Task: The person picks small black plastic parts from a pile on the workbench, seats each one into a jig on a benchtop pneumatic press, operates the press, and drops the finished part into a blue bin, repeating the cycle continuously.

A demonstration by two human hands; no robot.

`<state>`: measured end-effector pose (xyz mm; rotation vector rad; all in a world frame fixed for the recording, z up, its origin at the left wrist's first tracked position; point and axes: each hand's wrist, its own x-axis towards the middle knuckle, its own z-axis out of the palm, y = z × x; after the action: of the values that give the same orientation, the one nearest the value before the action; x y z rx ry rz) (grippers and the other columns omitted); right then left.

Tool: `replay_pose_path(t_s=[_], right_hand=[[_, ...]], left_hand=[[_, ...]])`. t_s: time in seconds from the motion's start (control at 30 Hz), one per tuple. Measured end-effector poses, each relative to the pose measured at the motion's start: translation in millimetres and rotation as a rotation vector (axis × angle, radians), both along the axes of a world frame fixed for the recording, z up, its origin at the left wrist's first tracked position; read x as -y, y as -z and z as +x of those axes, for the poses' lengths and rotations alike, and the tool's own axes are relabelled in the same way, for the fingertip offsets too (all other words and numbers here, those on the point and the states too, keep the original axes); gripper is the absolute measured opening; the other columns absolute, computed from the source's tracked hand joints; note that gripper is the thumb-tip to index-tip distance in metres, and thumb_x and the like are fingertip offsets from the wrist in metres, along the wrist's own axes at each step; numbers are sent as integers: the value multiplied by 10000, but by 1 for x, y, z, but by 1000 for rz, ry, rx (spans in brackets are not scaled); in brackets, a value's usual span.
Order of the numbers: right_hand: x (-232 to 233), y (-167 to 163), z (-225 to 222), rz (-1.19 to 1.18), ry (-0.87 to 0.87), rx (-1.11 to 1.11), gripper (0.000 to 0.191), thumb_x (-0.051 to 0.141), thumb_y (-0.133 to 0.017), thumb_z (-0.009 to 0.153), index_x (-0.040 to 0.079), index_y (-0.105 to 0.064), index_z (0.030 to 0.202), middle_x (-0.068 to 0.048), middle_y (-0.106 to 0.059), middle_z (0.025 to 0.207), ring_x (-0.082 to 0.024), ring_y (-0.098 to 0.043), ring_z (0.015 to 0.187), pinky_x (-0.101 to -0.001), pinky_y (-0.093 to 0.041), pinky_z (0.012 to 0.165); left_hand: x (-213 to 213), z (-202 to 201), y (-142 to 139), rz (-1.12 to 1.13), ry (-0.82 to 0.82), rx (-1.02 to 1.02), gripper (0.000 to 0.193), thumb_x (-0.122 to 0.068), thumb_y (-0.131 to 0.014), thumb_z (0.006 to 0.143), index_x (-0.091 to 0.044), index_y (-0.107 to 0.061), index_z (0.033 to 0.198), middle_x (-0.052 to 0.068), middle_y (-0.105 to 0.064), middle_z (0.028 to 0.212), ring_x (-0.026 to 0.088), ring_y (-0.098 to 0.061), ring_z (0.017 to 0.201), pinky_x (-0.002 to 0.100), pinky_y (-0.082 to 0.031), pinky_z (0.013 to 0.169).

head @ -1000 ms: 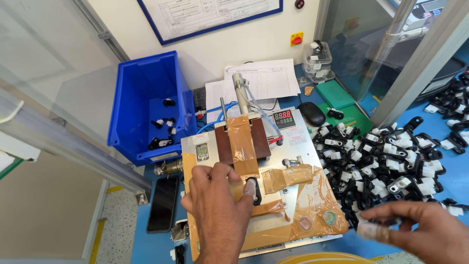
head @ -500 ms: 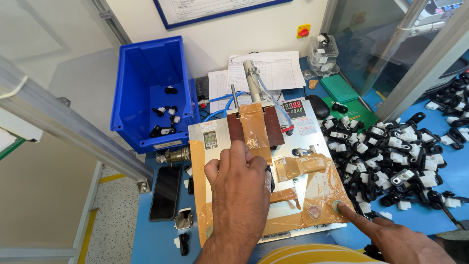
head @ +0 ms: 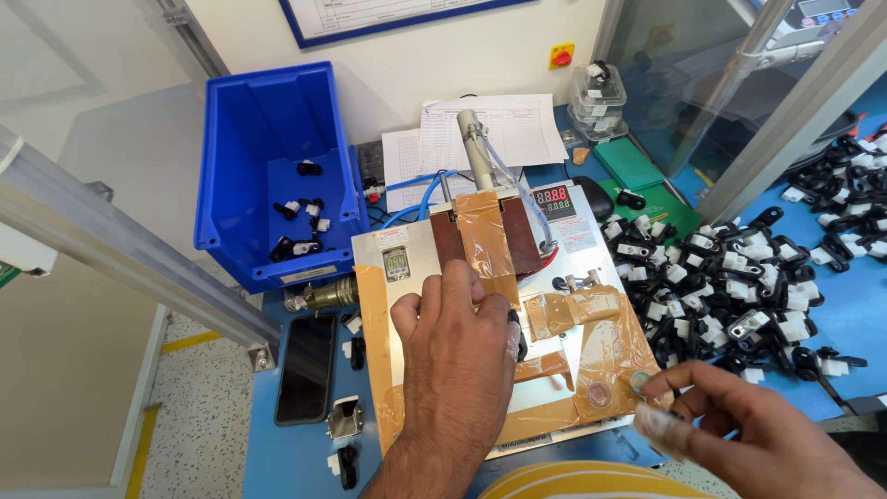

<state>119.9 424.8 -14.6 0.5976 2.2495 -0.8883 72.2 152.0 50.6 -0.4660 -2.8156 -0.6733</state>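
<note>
My left hand [head: 457,360] lies flat on a small bench press [head: 420,242] covered in brown tape, fingers toward its brown clamp block [head: 485,236]. Under its right side a black clip [head: 517,334] peeks out, held down on the fixture. My right hand [head: 739,420], a fingertip wrapped in clear tape, reaches in from the lower right. Its fingers are apart and one tip touches a round button [head: 639,379] at the plate's front right corner. A second round button [head: 599,395] sits just left of it.
A heap of black and white clips [head: 730,296] covers the blue table to the right. A blue bin [head: 268,176] holding several clips stands at the back left. A dark phone [head: 305,368] and loose clips [head: 346,416] lie left of the press. An aluminium frame bar [head: 120,249] crosses the left side.
My left hand slid forward onto the fixture with the black clip. My right hand came in from the clip heap to the round button on the plate.
</note>
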Motion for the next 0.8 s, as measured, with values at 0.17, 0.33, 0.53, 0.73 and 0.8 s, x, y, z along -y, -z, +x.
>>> replay_pose_path(t_s=[0.17,0.33,0.53,0.73,0.8], right_hand=[[-5,14,12,-556,252,18,333,127,-733,912,-7,-598,1186,-155,-722,1017,-222,-709,936,-414,-602,808],[-33,20,16,-802,328,96,361,99,-643,910,-23,-621,1249,-160,-720,1088,-242,-773,1034,-380,-640,847],[-40,26,4,-740,212,37,392,-31,-697,864,-12,-619,1247,-155,-738,1089,-259,-775,955,-410,-670,797],[30,-30,-21,-120,132,-219,323,98,-847,871,-25,-737,1148,-151,-724,953,-232,-729,810,-366,-655,749],[64,-59,-32,-30,68,-284,292,138,-859,856,-9,-769,1091,-125,-743,915,-196,-736,798,-339,-629,740]], left_hand=[[3,-4,5,-38,54,-36,113,-95,-734,813,-3,-741,878,113,-533,1087,249,-491,1097,490,-321,941],[9,-6,11,-27,144,-75,88,-78,-724,856,8,-733,877,129,-527,1149,236,-502,1109,495,-322,986],[17,-13,23,-79,244,-237,316,-79,-745,720,64,-696,998,167,-499,1268,277,-496,1162,492,-336,978],[16,-15,15,-70,251,-413,247,-91,-728,857,39,-651,1053,150,-481,1306,268,-485,1244,506,-341,1034],[20,-19,-4,3,147,-541,297,-109,-746,880,22,-655,1131,151,-466,1318,282,-470,1224,510,-315,977]])
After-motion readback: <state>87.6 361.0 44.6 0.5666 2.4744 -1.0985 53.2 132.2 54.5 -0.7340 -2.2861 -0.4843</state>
